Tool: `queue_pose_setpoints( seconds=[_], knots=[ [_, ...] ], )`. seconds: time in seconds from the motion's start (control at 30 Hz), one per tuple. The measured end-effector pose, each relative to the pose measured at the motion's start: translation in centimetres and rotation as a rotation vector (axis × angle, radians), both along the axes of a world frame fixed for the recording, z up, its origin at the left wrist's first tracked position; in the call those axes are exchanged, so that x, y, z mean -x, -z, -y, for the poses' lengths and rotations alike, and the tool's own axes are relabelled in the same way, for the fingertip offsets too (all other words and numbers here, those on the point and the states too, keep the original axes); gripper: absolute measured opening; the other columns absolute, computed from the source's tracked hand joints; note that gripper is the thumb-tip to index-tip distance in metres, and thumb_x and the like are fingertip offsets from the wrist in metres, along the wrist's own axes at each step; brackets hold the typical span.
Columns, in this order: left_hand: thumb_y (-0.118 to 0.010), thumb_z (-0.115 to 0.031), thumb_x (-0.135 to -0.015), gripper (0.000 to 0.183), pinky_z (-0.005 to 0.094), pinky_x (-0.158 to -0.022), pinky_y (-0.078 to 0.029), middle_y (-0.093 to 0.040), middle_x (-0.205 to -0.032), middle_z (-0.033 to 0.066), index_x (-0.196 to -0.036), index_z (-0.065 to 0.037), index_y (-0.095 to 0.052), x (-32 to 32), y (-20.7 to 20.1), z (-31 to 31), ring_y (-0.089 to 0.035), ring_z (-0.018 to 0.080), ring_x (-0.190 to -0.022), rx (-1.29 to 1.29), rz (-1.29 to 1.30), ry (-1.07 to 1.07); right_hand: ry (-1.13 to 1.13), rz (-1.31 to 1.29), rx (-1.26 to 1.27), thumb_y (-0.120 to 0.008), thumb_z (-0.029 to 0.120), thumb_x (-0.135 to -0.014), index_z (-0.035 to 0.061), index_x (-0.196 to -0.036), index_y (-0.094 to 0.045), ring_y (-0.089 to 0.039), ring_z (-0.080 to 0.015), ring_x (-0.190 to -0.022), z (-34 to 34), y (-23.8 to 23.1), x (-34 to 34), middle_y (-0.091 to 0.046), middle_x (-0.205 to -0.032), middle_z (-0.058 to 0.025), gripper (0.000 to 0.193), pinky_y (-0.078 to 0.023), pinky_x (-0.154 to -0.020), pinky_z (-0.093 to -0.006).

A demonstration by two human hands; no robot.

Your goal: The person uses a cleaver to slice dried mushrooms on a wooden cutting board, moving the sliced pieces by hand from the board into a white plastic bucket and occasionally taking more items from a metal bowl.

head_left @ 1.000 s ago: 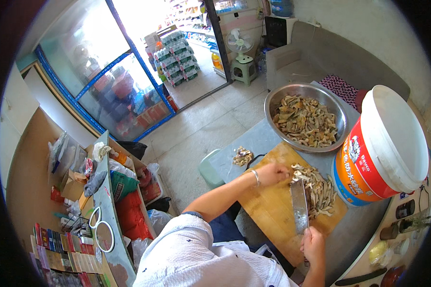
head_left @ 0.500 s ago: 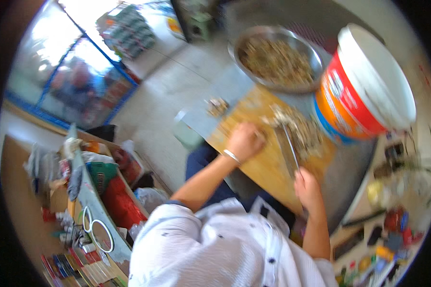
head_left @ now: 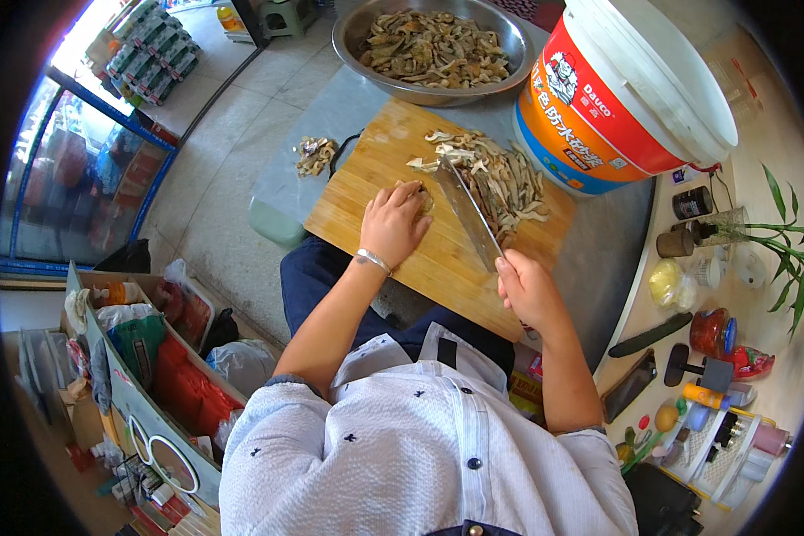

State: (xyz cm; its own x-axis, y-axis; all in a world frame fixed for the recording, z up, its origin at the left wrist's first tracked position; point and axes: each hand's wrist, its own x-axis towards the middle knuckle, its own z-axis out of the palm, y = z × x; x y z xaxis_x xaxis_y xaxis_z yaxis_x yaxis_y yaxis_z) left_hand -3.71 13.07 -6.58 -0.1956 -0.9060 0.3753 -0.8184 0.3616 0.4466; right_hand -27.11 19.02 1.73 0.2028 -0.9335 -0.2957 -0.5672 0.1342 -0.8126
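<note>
A wooden cutting board (head_left: 353, 201) lies before me at a slant. My left hand (head_left: 391, 223), with a silver bracelet at the wrist, rests on it, fingers curled over a small brown piece (head_left: 428, 200) that looks like mushroom and is mostly hidden. My right hand (head_left: 529, 290) is wrapped around the handle of a cleaver (head_left: 467, 213). Its wide blade stands on the board between my left hand and a heap of pale brown strips (head_left: 500, 179). Beyond the board sits a steel bowl (head_left: 348, 55) full of similar pieces.
A white bucket with a red, orange and blue label (head_left: 590, 107) stands right of the board. A small pile of pieces (head_left: 314, 156) lies left of it on the grey surface. At right, a counter (head_left: 630, 308) bears a cucumber (head_left: 649, 335), jars and a plant.
The whole view has shifted, so board, bowl and bucket appear higher and further left. My left hand stays on the board and my right hand keeps the cleaver beside the strips.
</note>
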Motion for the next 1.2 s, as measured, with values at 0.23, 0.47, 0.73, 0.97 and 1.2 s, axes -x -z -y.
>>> queue_pose_setpoints(
  seconds=[0.23, 0.47, 0.73, 0.97, 1.2],
  knots=[
    [-0.067, -0.009, -0.08, 0.019, 0.0376, -0.084, -0.051, -0.062, -0.106, 0.0112, -0.098, -0.004, -0.068, -1.9, 1.6, 1.1, -0.061, 0.0304, -0.096, 0.057, -0.165, 0.117, -0.146, -0.222, 0.319, -0.052, 0.021, -0.094, 0.0027, -0.089, -0.056, -0.063, -0.0347, -0.066, -0.9, -0.9, -0.5, -0.064, -0.071, -0.016, 0.02, -0.046, -0.058, -0.0453],
    [-0.063, -0.009, -0.082, 0.021, 0.0368, -0.082, -0.051, -0.061, -0.105, 0.0083, -0.103, -0.006, -0.067, -1.4, 0.9, 1.0, -0.061, 0.0288, -0.094, 0.074, -0.138, 0.106, -0.279, -0.459, 0.487, -0.051, 0.025, -0.093, 0.0043, -0.105, -0.059, -0.065, -0.0357, -0.07, -1.5, -1.5, -1.7, -0.066, -0.075, -0.0178, 0.025, -0.051, -0.062, -0.0464],
    [-0.063, -0.009, -0.083, 0.024, 0.0366, -0.082, -0.051, -0.061, -0.106, 0.0091, -0.106, -0.007, -0.067, -1.4, 1.1, 1.0, -0.061, 0.0288, -0.094, 0.072, -0.128, 0.092, -0.327, -0.537, 0.286, -0.047, 0.025, -0.096, 0.0039, -0.096, -0.056, -0.066, -0.0374, -0.069, -0.6, -2.2, -3.2, -0.066, -0.073, -0.0188, 0.023, -0.051, -0.063, -0.0495],
    [-0.068, -0.013, -0.077, 0.018, 0.0385, -0.079, -0.048, -0.061, -0.096, 0.0084, -0.095, -0.009, -0.068, -1.6, 0.2, 1.2, -0.058, 0.0295, -0.092, 0.1, -0.084, 0.054, -0.297, -0.583, 0.339, -0.048, 0.025, -0.095, 0.0044, -0.092, -0.055, -0.065, -0.0376, -0.067, -0.8, -2.2, -3.6, -0.065, -0.072, -0.0184, 0.022, -0.05, -0.06, -0.0492],
    [-0.068, -0.026, -0.075, 0.028, 0.0423, -0.087, -0.043, -0.063, -0.096, 0.0086, -0.098, -0.01, -0.063, -0.3, -1.8, 2.7, -0.055, 0.0303, -0.098, -0.073, -0.016, -0.126, -0.043, -0.247, 0.385, -0.052, 0.021, -0.094, 0.003, -0.086, -0.055, -0.061, -0.0374, -0.06, -3.5, -1.4, -0.5, -0.061, -0.065, -0.0174, 0.02, -0.046, -0.055, -0.0456]
  ],
)
